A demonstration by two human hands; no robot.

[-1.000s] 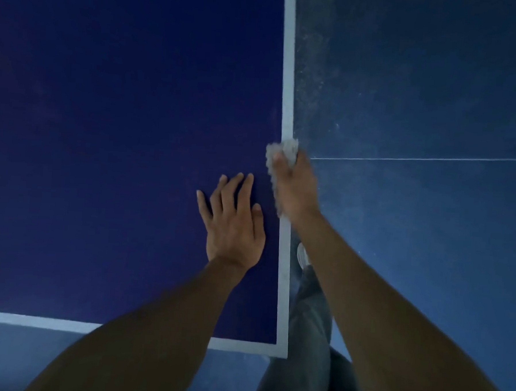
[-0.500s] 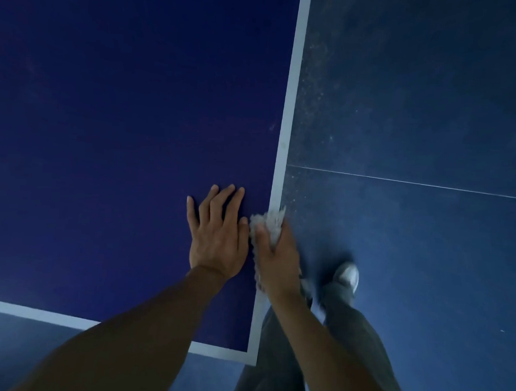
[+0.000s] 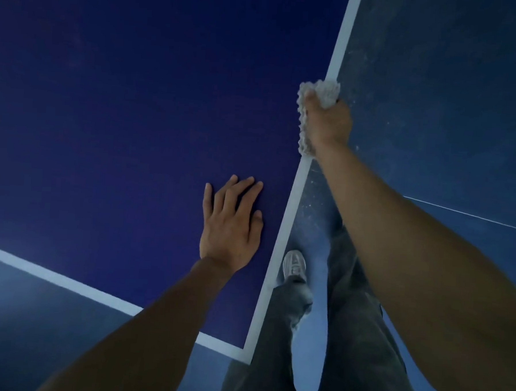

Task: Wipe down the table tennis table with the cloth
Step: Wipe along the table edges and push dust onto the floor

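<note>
The dark blue table tennis table (image 3: 129, 122) fills the left and middle of the head view, with a white line along its right edge and near edge. My right hand (image 3: 328, 121) is closed on a light grey, nubbly cloth (image 3: 322, 92), pressed against the white right edge line. Part of the cloth hangs down the left side of that hand. My left hand (image 3: 231, 224) lies flat on the tabletop, fingers slightly apart, near the corner and holding nothing.
The table's near right corner (image 3: 244, 354) is just in front of my legs. My grey trousers (image 3: 360, 335) and one pale shoe (image 3: 294, 264) stand on the blue floor (image 3: 450, 100), which has a thin white line across it.
My right hand has slid the cloth away from me along the table's right edge line, well beyond my left hand. My left hand has stayed flat on the table.
</note>
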